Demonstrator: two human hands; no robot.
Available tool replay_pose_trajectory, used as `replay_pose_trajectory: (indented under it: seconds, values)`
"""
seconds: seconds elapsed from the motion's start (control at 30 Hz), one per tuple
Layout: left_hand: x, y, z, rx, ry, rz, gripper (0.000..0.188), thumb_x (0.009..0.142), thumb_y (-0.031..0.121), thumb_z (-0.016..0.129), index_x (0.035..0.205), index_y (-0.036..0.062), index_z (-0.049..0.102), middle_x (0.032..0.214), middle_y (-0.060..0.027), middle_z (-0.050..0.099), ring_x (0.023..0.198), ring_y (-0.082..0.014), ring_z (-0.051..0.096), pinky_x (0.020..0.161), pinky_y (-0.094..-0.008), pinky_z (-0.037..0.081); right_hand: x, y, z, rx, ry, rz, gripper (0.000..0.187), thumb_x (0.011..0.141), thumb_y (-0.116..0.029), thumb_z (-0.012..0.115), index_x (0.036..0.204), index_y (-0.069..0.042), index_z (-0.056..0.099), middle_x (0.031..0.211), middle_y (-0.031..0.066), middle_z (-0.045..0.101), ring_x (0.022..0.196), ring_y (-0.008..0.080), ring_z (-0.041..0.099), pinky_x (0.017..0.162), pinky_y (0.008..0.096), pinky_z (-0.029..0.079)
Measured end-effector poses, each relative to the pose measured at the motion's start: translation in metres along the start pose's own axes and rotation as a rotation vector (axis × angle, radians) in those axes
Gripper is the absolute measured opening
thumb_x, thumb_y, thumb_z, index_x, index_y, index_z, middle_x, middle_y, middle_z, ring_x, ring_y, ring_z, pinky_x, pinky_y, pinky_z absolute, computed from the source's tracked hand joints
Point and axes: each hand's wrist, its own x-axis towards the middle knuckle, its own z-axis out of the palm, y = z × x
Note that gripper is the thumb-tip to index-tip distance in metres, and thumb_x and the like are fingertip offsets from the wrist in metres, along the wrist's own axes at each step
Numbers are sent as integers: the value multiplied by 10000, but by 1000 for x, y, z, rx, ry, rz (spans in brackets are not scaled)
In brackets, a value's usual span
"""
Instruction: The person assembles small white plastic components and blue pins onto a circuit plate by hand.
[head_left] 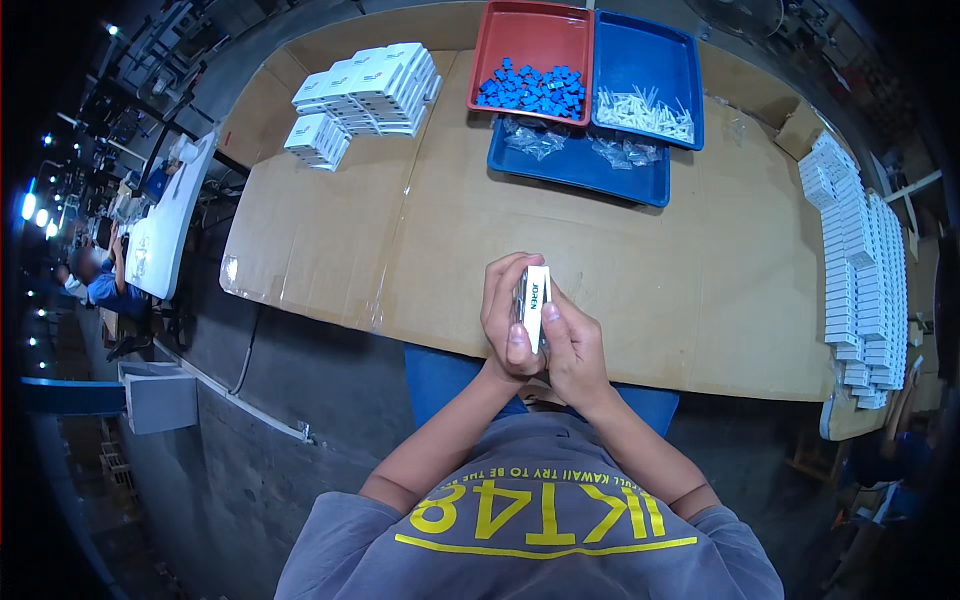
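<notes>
Both my hands are closed around a small white box [535,312] with dark print on its narrow side, held above the near edge of the cardboard-covered table. My left hand [502,312] wraps it from the left, with the thumb against its lower end. From the right, my right hand [574,350] grips it, its thumb pressed on the near part of the side. A dark or clear strip shows between the box and my left fingers; I cannot tell what it is. My fingers hide much of the box.
Stacks of white boxes [365,88] stand at the far left, with taller stacks [860,265] along the right edge. A red tray [530,35] holds blue pieces; a blue tray [650,60] holds white sticks. Clear bags lie in another blue tray [580,178]. A person [105,285] sits far left.
</notes>
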Motion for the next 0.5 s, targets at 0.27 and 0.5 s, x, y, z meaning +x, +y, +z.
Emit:
replay_pose_trajectory:
  seconds: [0.27, 0.5]
  values:
    - [0, 0, -5, -90, 2, -64, 820, 937, 579, 355, 1298, -119, 589, 1249, -287, 564, 1101, -378, 607, 925, -450, 514, 5, -2, 0, -17, -15, 41, 495, 1138, -273, 459, 1526, 30, 510, 1287, 192, 692, 1180, 236, 661, 987, 339, 517]
    - [-9, -10, -10, 91, -368, -139, 1207, 936, 852, 423, 1646, -78, 125, 1403, -235, 489, 1272, -348, 551, 1133, -450, 409, 18, -21, -43, 188, -126, 359, 624, 1152, -476, 376, 1540, -4, 505, 1246, 108, 660, 1154, 200, 640, 998, 373, 528]
